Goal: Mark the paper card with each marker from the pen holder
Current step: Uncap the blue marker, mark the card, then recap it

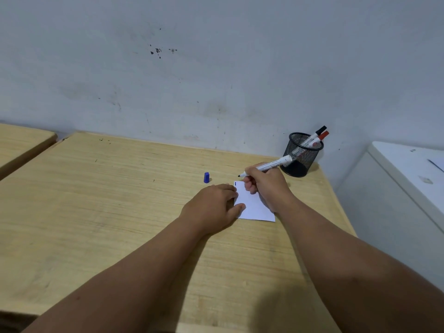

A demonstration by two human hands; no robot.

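Observation:
A white paper card (pixel 254 205) lies flat on the wooden table (pixel 120 212), with a short blue mark near its far left corner. My left hand (pixel 213 207) presses down on the card's left edge. My right hand (pixel 266 183) grips an uncapped white marker (pixel 271 164), its dark tip held just above the card's far edge and pointing left. The blue cap (pixel 206 177) stands on the table to the left of the card. A black mesh pen holder (pixel 301 155) at the far right corner holds a black-capped marker (pixel 318 132) and a red-capped marker (pixel 320 138).
A stained grey wall (pixel 216 68) runs along the table's far edge. A second wooden table (pixel 21 140) stands to the left, across a narrow gap. A white cabinet or appliance (pixel 408 179) stands to the right of the table.

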